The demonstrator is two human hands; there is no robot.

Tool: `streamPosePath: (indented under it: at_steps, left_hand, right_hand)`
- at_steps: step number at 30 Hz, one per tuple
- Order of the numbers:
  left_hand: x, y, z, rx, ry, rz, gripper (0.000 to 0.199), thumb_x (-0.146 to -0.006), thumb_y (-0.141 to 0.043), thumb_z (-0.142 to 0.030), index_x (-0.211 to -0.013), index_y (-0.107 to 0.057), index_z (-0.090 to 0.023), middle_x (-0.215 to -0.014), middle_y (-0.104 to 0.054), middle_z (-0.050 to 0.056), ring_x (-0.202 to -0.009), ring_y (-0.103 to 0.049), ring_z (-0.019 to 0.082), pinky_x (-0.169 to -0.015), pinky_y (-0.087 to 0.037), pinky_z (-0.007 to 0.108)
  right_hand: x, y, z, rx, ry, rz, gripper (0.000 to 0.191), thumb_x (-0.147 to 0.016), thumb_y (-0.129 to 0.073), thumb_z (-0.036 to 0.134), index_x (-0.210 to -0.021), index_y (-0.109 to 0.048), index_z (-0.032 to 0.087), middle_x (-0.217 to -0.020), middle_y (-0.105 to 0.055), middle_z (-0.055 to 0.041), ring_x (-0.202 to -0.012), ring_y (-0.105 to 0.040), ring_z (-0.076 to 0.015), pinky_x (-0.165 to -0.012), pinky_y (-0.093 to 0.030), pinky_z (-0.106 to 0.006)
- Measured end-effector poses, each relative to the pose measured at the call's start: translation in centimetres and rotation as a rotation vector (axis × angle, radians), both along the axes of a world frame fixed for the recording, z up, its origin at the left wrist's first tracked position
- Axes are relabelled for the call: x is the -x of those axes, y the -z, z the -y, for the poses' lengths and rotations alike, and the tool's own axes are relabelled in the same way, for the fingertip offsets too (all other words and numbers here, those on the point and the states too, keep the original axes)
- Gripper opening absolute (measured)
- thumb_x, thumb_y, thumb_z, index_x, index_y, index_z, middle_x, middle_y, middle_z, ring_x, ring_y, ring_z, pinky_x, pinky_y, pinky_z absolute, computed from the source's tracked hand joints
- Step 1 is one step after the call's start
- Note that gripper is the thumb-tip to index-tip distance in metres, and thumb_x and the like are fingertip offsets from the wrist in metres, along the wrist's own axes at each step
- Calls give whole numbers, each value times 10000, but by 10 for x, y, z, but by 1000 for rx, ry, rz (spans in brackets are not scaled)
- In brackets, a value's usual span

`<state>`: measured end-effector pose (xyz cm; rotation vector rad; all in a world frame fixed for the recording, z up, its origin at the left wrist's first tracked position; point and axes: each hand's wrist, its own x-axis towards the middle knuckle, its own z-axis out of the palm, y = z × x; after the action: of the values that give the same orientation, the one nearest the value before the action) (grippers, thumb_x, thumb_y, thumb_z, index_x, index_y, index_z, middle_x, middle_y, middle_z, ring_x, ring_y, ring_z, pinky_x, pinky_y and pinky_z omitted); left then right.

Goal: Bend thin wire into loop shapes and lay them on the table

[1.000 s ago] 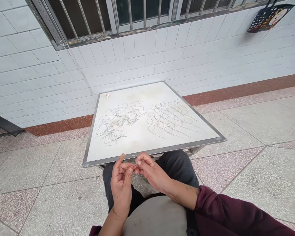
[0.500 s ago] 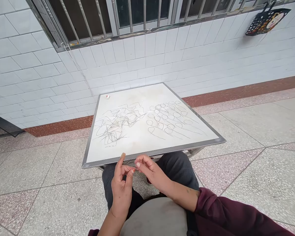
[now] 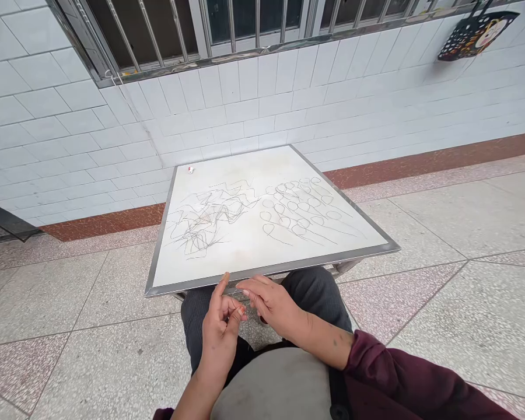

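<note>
My left hand (image 3: 219, 329) is raised over my lap at the table's near edge, its thumb and a fingertip pinched on a thin wire (image 3: 233, 295) and its index finger pointing up. My right hand (image 3: 276, 303) meets it from the right, fingers close together and thumb beneath them, at the same wire. Only a faint bit of that wire shows between the hands. Beyond them, on the white table (image 3: 240, 262), lies a loose tangle of bent thin wires (image 3: 205, 224) at left. Several wires with a round loop and a long tail (image 3: 297, 221) lie at right.
A small white-and-red object (image 3: 191, 170) sits at the table's far left corner. Behind the table stands a white tiled wall (image 3: 240, 128) with a barred window (image 3: 254, 29). A black dotted bag (image 3: 472, 38) hangs at upper right. My knees are under the table edge.
My right hand's fingers have straightened and reach over toward the left hand's index finger. The left hand has turned slightly and shifted right. The wires on the table have not moved.
</note>
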<state>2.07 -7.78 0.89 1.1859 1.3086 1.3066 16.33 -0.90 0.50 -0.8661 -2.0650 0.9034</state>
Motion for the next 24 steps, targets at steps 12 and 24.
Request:
streamPosePath:
  at_steps: [12,24]
  left_hand:
    - [-2,18,-9,52,-3,148,611,-831,-618,-291,-1384,-364,-233,-689,-557,-32,-661,-538,136,-695,-492,282]
    - [-6,17,-5,41,43,104,559,-872,-567,-260,-1391,-359,-253,-718,-578,-37,-680,-574,130,-776,-462,301]
  right_hand:
    - [1,11,-7,66,19,-39,245,-953,-411,227,-993,-652,215,-778,-566,-11,-604,-543,-97,-592,-486,-231]
    - [1,14,-11,-138,17,-22,225,-928,-434,181,-1001,-639,236,-876,-639,-32,-761,-593,-138,-644,-484,-252]
